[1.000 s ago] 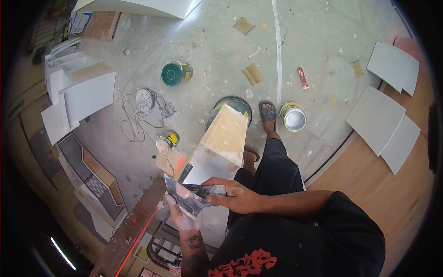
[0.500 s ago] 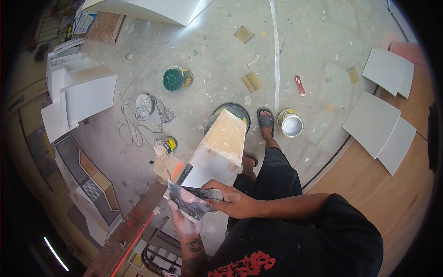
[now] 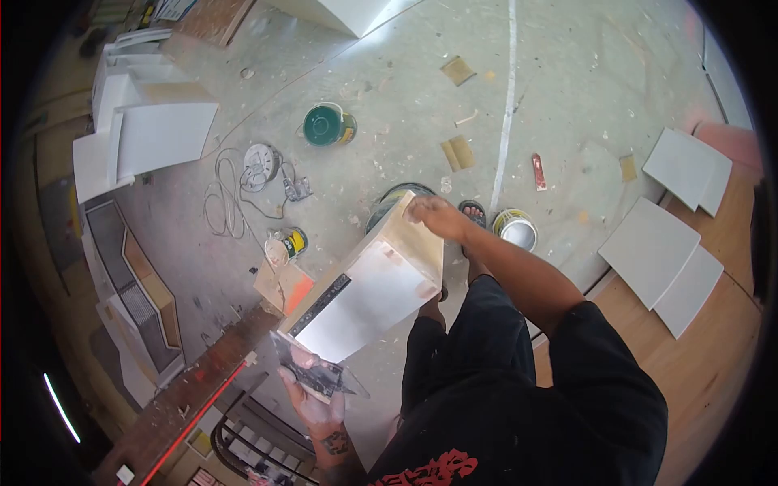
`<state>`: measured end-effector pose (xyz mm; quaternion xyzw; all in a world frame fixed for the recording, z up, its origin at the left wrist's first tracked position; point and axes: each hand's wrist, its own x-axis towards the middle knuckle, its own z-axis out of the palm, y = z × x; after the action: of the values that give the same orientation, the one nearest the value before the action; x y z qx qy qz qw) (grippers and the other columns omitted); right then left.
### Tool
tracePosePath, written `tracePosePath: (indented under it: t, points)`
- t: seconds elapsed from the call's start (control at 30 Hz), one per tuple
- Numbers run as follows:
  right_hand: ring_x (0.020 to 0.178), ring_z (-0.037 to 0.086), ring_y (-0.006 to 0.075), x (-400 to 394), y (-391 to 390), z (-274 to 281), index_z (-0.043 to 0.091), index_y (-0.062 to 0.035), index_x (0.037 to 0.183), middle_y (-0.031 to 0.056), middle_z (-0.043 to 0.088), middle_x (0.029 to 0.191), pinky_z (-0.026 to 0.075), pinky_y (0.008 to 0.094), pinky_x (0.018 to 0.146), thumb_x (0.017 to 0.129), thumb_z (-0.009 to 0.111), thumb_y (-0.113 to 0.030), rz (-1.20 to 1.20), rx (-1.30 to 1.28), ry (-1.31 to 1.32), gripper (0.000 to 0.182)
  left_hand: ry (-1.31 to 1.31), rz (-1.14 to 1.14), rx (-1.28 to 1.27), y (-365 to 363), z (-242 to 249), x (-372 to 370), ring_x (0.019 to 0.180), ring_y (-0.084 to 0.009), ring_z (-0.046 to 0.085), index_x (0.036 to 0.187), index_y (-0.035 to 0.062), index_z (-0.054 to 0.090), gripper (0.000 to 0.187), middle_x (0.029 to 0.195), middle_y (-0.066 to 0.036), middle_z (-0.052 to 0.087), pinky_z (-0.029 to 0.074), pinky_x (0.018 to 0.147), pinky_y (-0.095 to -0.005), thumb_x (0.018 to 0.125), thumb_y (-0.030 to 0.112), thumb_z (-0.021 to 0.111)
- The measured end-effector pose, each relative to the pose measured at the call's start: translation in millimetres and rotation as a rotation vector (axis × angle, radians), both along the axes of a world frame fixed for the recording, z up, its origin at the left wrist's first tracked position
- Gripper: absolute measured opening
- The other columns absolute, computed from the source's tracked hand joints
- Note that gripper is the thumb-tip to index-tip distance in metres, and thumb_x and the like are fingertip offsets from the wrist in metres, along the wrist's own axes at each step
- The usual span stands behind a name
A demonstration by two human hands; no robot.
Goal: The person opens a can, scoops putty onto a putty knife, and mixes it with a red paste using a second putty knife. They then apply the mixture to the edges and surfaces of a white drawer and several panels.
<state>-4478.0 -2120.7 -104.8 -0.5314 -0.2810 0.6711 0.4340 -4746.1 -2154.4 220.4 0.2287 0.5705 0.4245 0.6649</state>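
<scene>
A long white box (image 3: 369,296) with a bare wooden end and a black strip along one edge stands before me. My right hand (image 3: 433,215) is at the box's far upper corner, its fingers curled over the edge of the wooden end. Near the box's close end, my left hand (image 3: 312,401) holds a dark flat scraper (image 3: 320,377) smeared with pale pink filler. A second blade seems to lie across it, but their outlines overlap. Part of a dark round tub (image 3: 389,202) shows behind the box.
Around the box are a green bucket (image 3: 324,125), a white paint bucket (image 3: 517,232), a small filler tin (image 3: 288,243) and a corded tool (image 3: 261,166). Grey panels (image 3: 651,243) rest on wood at right. White cabinet parts (image 3: 162,142) stand at left. A brown beam (image 3: 194,385) runs lower left.
My right hand has left the scraper and reached forward to the box's far corner. The box has turned so more of its white side shows. My left hand still holds the scraper, now lower.
</scene>
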Motion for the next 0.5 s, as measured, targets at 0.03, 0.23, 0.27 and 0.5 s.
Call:
tracePosePath:
  t: [0.03, 0.23, 0.27, 0.5]
  points:
    - [0.091, 0.064, 0.0177, -9, 13, -35, 0.072, -0.0082, 0.098, 0.0069, 0.069, 0.092, 0.05, 0.0343, 0.085, 0.094, 0.056, -0.03, 0.007, -0.051, 0.035, 0.027, 0.016, 0.024, 0.009, -5, 0, -6, 0.083, -0.0095, 0.06, 0.123, 0.0152, 0.056, 0.036, 0.091, 0.004, 0.061, 0.05, 0.08, -0.0287, 0.106, 0.045, 0.044]
    - [0.11, 0.063, 0.0342, -32, 41, -154, 0.07, -0.0024, 0.106, 0.0194, 0.068, 0.113, 0.048, 0.041, 0.098, 0.092, 0.05, -0.02, 0.293, 0.135, -0.703, 0.029, 0.141, 0.219, 0.02, -31, 15, -36, 0.083, -0.0089, 0.061, 0.125, 0.0155, 0.058, 0.038, 0.091, 0.006, 0.062, 0.05, 0.073, -0.0285, 0.107, 0.045, 0.042]
    - [0.119, 0.06, 0.0357, -21, 44, -143, 0.068, 0.0004, 0.112, 0.0215, 0.066, 0.123, 0.046, 0.0401, 0.105, 0.093, 0.047, -0.014, 0.386, 0.205, -0.887, 0.032, 0.114, 0.22, 0.037, -33, 17, -40, 0.084, -0.0093, 0.061, 0.125, 0.0152, 0.058, 0.038, 0.092, 0.006, 0.062, 0.05, 0.075, -0.0285, 0.107, 0.045, 0.042]
    - [0.124, 0.058, 0.0349, 19, 88, 41, 0.063, -0.0075, 0.131, 0.018, 0.061, 0.135, 0.047, 0.0387, 0.102, 0.095, 0.062, -0.037, 0.151, 0.13, -0.588, 0.047, 0.024, 0.355, 0.104, -53, 24, -107, 0.092, -0.0169, 0.063, 0.121, 0.0121, 0.057, 0.041, 0.101, -0.001, 0.064, 0.051, 0.085, -0.0343, 0.107, 0.046, 0.04]
